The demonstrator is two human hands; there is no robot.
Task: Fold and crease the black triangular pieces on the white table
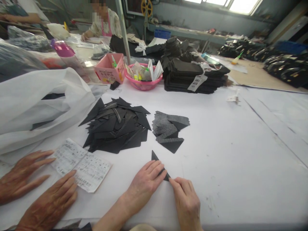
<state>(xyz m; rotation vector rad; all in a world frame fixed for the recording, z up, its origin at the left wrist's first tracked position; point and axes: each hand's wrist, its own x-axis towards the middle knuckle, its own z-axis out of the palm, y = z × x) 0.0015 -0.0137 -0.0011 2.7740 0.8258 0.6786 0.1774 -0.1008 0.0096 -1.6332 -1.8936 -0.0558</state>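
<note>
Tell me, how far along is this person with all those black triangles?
Fairly early, it seems. A small pile of grey-backed pieces lies set apart, which looks like finished work. In hand: the left hand presses one black triangle flat while the right hand pinches its corner. Left: the much larger heap of black triangles beside it. The two hands by the printed paper are a co-worker's.

Large heap of black triangular pieces (116, 126) left of smaller grey triangular stack (169, 130); printed paper slip (80, 165) before the heap; pink plastic bowl (143, 84) behind.
</note>
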